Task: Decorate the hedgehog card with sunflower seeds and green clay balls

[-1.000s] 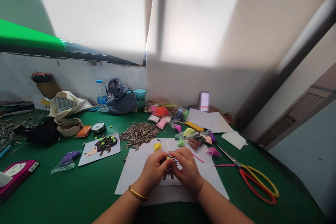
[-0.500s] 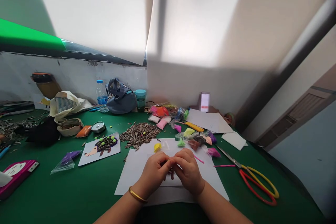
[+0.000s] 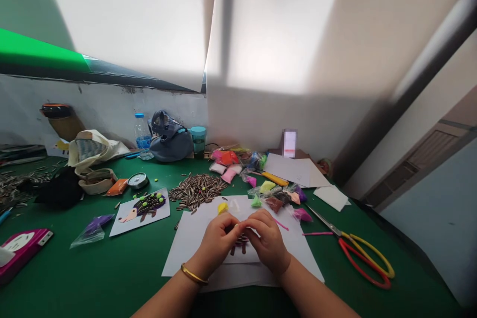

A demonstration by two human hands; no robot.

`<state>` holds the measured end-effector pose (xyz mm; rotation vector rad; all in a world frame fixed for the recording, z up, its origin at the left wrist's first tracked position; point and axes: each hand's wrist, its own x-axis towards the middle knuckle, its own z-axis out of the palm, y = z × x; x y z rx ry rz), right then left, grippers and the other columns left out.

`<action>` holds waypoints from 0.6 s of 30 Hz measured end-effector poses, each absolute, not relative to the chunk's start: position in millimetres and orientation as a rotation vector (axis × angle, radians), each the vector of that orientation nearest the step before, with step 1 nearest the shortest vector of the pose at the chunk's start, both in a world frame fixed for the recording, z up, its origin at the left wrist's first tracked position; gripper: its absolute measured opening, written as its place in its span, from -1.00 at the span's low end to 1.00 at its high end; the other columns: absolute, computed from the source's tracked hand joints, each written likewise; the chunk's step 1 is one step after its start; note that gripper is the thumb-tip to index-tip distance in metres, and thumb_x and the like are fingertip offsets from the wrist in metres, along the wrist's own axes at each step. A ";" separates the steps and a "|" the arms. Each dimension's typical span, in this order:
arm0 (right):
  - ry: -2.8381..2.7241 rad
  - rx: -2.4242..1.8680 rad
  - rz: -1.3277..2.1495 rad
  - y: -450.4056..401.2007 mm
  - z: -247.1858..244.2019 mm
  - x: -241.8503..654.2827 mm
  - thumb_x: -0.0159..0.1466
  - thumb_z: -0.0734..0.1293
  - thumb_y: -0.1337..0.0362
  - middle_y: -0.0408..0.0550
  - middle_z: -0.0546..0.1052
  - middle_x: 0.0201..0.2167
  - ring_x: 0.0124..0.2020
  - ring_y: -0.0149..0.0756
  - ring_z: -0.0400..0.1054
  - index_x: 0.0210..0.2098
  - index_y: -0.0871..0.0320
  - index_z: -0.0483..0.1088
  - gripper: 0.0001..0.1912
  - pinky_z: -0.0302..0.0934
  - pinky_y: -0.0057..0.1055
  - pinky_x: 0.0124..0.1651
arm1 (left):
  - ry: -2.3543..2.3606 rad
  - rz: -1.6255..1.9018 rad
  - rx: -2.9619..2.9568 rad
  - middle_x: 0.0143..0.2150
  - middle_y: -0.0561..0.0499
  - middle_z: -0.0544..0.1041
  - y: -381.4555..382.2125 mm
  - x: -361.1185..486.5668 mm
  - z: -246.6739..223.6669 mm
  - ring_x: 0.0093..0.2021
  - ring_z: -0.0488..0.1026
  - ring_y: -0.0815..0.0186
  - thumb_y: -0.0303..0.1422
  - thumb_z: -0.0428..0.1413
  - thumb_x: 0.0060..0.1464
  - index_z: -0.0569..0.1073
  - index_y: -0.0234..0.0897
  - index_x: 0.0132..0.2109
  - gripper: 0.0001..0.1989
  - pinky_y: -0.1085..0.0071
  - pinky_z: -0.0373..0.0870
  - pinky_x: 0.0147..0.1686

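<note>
My left hand (image 3: 219, 241) and my right hand (image 3: 270, 243) meet at the fingertips over the white paper (image 3: 186, 253). Both are closed, thumbs and forefingers pinched together; whatever sits between them is too small or hidden to make out. Just below the fingers, partly covered by them, a figure with brown legs (image 3: 238, 250) and a dark striped body lies on the paper. Beyond my left hand is a lump of yellow clay (image 3: 222, 207). To the left lies a card with a finished-looking hedgehog (image 3: 149, 204), its back dotted with light green balls.
A heap of sunflower seeds (image 3: 199, 191) lies beyond the paper. Bagged coloured clay (image 3: 274, 202) and a yellow utility knife (image 3: 275, 179) are behind my right hand. Large scissors (image 3: 365, 256) rest at right, beside a thin pink strip (image 3: 317, 233). A purple clay bag (image 3: 95, 228) is at left.
My fingers have shifted slightly, so more of the figure's legs and body shows beneath them. The view has moved a little; other things on the table stay put.
</note>
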<state>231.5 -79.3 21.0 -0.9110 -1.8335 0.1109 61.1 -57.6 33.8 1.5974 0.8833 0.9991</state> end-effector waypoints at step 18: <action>-1.865 -0.909 0.139 -79.1 20.6 231.6 0.35 0.27 0.29 -0.06 0.50 -0.34 -0.28 -0.22 0.34 -0.19 0.06 0.46 -0.88 0.26 -0.22 -0.20 | 0.920 0.994 1.614 -0.47 0.07 0.43 -54.5 60.7 31.7 -0.57 0.40 0.40 -0.04 0.14 0.11 0.45 -0.29 -0.39 -0.63 0.51 0.31 -0.61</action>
